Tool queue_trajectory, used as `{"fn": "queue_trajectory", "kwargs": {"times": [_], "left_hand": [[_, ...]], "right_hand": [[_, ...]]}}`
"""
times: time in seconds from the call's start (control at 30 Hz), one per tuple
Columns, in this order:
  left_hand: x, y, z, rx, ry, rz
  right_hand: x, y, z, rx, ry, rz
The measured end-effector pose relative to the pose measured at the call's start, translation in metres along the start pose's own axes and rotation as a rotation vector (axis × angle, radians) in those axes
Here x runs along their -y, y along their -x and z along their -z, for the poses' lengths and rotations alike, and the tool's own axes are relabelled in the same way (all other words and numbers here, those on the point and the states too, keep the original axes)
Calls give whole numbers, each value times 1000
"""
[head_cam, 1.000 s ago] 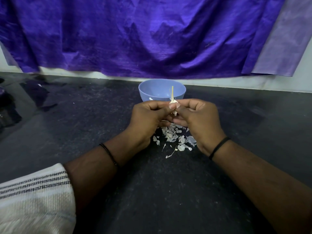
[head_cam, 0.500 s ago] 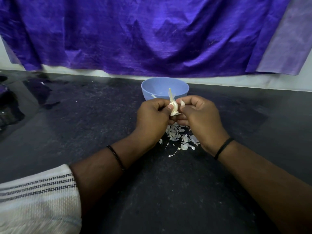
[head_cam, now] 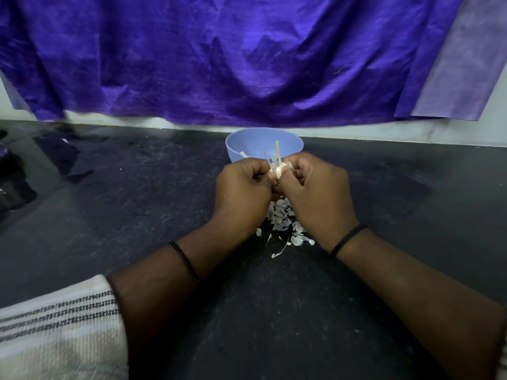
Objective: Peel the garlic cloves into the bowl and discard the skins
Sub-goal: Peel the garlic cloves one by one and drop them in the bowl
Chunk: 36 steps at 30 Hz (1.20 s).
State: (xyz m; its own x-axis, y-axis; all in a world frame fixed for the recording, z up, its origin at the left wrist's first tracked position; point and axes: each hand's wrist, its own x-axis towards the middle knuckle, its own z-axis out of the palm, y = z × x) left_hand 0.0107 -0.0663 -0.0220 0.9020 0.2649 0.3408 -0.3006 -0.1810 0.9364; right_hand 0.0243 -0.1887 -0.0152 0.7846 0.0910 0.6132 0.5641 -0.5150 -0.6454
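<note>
no readable text, no labels, no brands, no numbers anywhere in view

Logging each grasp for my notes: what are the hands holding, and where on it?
Both hands, left hand and right hand, pinch one garlic clove by its lower body; its stalk points up.

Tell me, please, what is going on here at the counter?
A person is peeling garlic by hand. Both the left hand and the right hand pinch a piece of garlic between them, with a thin stem sticking up from it. They hold it just in front of a blue bowl on the dark counter. A pile of loose skins lies on the counter below the hands, not yet thrown away.
</note>
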Motion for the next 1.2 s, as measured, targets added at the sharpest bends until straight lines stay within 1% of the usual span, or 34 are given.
{"fn": "queue_trajectory", "kwargs": {"times": [0.07, 0.17, 0.23, 0.3, 0.4, 0.47, 0.5, 0.53, 0.7, 0.8, 0.93, 1.03, 1.2], "left_hand": [[-1, 0, 1, -10, 22, 22], [-5, -1, 4, 32, 63, 87], [-9, -2, 8, 77, 70, 135], [-12, -2, 14, 147, 24, 189], [-11, -3, 23, 228, -221, 231], [-8, -5, 28, 214, -439, 163], [-8, -7, 29, 195, -506, 122], [-9, -8, 29, 181, -520, 101], [-17, -8, 26, 173, -160, 257], [-18, -5, 22, 166, -35, 276], [-17, -2, 16, 104, 83, 338], [-16, -1, 8, 1, 104, 293], [-11, -3, 1, -139, -50, 149]], "right_hand": [[-4, -2, -1, 4, -46, -33], [-7, -4, 2, 75, -295, -195], [-7, -6, 8, 131, -424, -262], [-10, -8, 13, 187, -404, -279], [-17, -8, 17, 284, -273, -299], [-19, -7, 18, 336, -210, -299], [-19, -7, 18, 348, -198, -299], [-19, -8, 19, 348, -191, -298], [-16, -9, 21, 332, -171, -291], [-11, -7, 20, 302, -170, -236], [-10, -3, 14, 228, -53, -134], [-7, -1, 5, 149, -39, -125], [0, 0, -6, 35, -141, -217]]}}
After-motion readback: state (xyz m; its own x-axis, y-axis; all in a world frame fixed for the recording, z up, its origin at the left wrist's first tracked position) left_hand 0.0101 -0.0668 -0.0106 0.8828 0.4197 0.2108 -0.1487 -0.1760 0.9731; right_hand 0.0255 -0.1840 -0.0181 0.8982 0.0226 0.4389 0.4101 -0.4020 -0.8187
